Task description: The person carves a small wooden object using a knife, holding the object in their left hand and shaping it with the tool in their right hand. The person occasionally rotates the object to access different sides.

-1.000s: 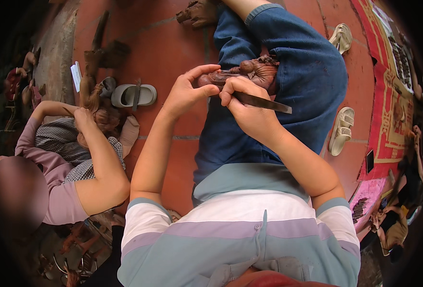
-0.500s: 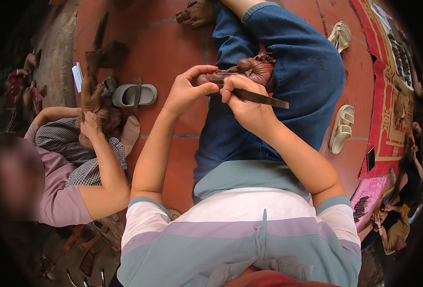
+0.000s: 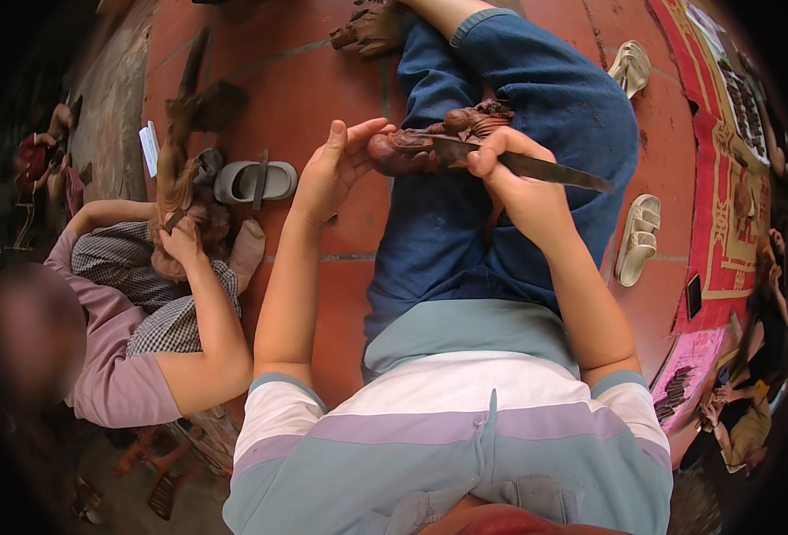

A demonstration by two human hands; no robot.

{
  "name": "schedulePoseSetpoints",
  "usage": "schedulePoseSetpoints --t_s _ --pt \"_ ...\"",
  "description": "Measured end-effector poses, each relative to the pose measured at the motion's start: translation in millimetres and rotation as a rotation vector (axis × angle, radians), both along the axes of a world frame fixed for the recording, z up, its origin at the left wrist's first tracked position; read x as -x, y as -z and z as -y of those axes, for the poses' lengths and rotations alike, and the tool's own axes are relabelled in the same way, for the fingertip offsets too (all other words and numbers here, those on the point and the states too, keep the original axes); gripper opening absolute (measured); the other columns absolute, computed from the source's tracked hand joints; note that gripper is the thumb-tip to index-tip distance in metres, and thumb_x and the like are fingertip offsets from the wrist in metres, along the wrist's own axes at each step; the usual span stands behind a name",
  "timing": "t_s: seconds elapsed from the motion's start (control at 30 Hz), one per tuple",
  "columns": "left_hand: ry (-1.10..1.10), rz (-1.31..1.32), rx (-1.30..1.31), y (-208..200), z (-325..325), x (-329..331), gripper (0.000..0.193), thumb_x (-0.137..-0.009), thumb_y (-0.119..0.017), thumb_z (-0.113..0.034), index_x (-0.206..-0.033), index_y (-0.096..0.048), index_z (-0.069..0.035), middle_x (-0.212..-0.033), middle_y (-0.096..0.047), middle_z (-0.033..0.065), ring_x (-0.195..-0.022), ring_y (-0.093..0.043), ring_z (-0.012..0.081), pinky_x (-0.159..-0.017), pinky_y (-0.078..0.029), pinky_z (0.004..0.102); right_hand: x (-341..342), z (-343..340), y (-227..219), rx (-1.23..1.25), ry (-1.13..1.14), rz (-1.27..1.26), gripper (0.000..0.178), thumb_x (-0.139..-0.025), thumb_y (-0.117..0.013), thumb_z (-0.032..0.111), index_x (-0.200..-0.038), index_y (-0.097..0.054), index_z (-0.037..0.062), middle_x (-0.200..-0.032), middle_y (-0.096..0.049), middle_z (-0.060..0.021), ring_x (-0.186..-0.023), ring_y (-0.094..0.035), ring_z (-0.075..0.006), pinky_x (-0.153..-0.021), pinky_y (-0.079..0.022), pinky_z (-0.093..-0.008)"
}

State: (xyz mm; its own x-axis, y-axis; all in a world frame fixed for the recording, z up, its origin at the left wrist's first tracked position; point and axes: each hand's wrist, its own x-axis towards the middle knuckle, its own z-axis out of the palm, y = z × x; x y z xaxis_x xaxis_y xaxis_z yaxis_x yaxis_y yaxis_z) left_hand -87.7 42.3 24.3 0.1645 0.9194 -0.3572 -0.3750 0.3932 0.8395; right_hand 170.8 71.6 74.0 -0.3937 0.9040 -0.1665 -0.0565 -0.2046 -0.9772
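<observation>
A reddish-brown wood carving (image 3: 400, 153) lies across my lap, its rounded, glossy end toward my left hand and its finely carved part near my knee. My left hand (image 3: 333, 169) is open at that rounded end, thumb raised and fingers stretched out; whether the fingers touch the wood I cannot tell. My right hand (image 3: 528, 192) is closed around a flat dark steel carving blade (image 3: 559, 170). One end of the blade lies over the middle of the carving, and the other sticks out to the right past my hand. My jeans-covered legs (image 3: 572, 116) are under the carving.
Left of me, a person in a mauve shirt (image 3: 113, 334) works on a wooden carving (image 3: 178, 178). Grey slippers (image 3: 273, 180) lie on the red tiles (image 3: 322, 303) between us. Beige sandals (image 3: 637, 239), a phone (image 3: 694, 295) and a red patterned mat (image 3: 710, 196) are at right.
My left hand has opened and let go of the carving's rounded end. My right hand has shifted right with the blade, which is now gripped differently and shows more of its length.
</observation>
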Motion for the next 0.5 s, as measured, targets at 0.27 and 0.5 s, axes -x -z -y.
schedulePoseSetpoints --t_s 0.27,0.5 --pt "-0.016 -0.638 -0.161 14.3 2.0 -33.5 0.047 -0.095 -0.059 -0.035 -0.127 -0.055 -0.001 -0.112 -0.062 0.0055 -0.106 -0.057 0.0134 -0.094 -0.044 0.0274 -8.1 13.6 17.2 0.103 0.057 -0.066 0.009 -0.089 -0.061 0.004 -0.080 -0.058 0.0050 -0.077 -0.058 0.0031 -0.075 -0.051 -0.0041 -0.068 -0.041 -0.0192" --pt "-0.059 -0.051 -0.074 6.9 7.5 -21.6 0.065 -0.086 -0.071 -0.025 -0.140 -0.042 -0.003 -0.126 -0.055 0.0090 -0.119 -0.051 0.0171 -0.103 -0.040 0.0326 12.1 13.1 18.3 0.021 0.057 -0.053 0.007 -0.086 -0.060 0.000 -0.080 -0.059 0.0028 -0.086 -0.061 -0.0015 -0.078 -0.056 -0.0081 -0.072 -0.044 -0.0224"
